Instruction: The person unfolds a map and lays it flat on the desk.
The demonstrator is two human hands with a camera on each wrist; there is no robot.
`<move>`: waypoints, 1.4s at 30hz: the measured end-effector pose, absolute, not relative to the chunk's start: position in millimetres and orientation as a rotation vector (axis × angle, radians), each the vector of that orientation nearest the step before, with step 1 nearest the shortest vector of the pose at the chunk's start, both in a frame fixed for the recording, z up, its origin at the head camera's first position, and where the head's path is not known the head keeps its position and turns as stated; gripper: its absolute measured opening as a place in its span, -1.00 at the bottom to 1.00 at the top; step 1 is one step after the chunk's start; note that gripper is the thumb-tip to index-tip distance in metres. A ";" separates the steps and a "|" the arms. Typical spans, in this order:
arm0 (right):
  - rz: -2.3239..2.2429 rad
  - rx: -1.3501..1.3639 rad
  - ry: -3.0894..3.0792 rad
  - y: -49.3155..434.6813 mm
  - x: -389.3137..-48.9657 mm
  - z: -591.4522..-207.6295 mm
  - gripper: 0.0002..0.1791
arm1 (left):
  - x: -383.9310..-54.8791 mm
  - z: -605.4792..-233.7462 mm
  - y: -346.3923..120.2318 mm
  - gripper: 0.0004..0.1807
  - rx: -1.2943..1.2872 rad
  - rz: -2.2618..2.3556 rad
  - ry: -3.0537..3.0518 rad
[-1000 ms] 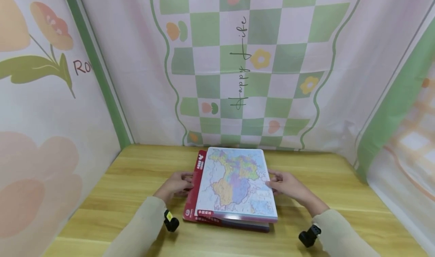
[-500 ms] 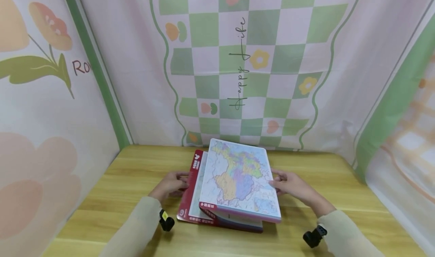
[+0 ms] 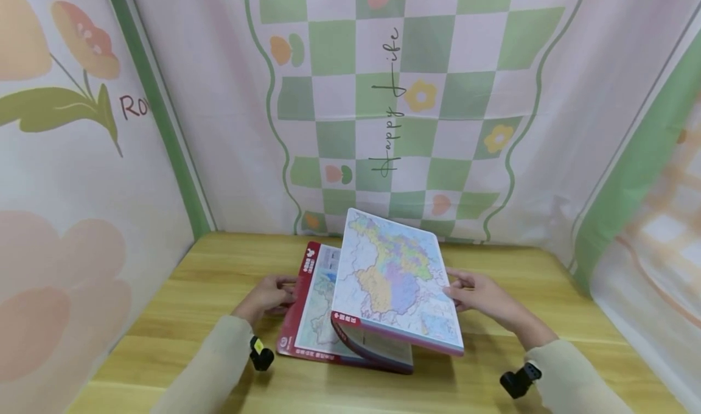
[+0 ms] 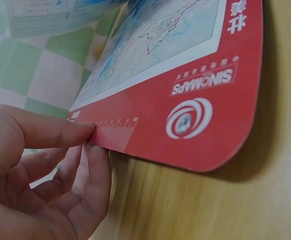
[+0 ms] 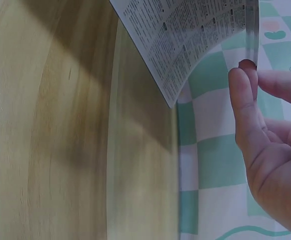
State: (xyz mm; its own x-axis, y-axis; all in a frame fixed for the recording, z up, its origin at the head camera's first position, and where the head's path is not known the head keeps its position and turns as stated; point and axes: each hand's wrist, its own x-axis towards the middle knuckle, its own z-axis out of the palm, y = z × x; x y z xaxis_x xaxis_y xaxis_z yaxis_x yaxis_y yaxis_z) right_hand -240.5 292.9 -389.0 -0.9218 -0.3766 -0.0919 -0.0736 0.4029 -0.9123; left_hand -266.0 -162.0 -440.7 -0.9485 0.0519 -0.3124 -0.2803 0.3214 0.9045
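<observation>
My left hand (image 3: 268,293) pinches the left edge of a red-bordered map (image 3: 316,318). In the left wrist view, the thumb lies over the red border (image 4: 150,127) and the fingers are curled under it. A second, pale-blue map (image 3: 397,274) with coloured regions lies tilted above, overlapping the first one's right part. My right hand (image 3: 482,293) pinches its right edge between thumb and fingers. Its underside (image 5: 195,35) shows dense printed text in the right wrist view. Between the two maps a curved, dark-edged sheet bends; where it joins is hidden.
Underneath is a wooden table (image 3: 219,316). Behind it hangs a curtain (image 3: 378,128) with green and white checks, and another printed curtain (image 3: 82,219) stands at the left. A small black camera (image 3: 261,354) sits on the left wrist, another (image 3: 520,380) on the right.
The upper map has risen, tilted and shifted right with my right hand. My left hand has moved slightly left with the red-bordered map, exposing more of its face.
</observation>
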 end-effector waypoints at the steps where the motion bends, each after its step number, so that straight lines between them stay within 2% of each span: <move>1: -1.527 -0.395 2.379 293.6 -240.2 -388.2 -0.17 | -266.1 -440.6 -162.9 -0.39 -0.210 1.664 2.310; 20: -1.457 -0.360 2.447 317.6 -234.3 -377.7 -0.18 | -262.8 -436.3 -194.3 -0.38 -0.245 1.575 2.392; 28: -1.415 -0.349 2.486 328.1 -231.4 -371.8 -0.17 | -262.4 -434.6 -210.8 -0.45 -0.266 1.592 2.376; 42: -1.457 -0.292 2.444 348.3 -228.7 -376.0 -0.15 | -259.3 -429.9 -227.8 -0.45 -0.318 1.582 2.395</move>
State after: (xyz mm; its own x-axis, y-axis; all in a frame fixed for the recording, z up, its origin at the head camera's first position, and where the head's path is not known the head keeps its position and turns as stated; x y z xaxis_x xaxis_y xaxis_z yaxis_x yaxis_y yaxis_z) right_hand -228.7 348.3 -376.0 -0.9402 -0.3126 -0.1353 -0.0298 0.4710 -0.8816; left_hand -259.3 -227.8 -429.9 -0.9442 -0.0420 -0.3268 -0.3170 0.3860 0.8663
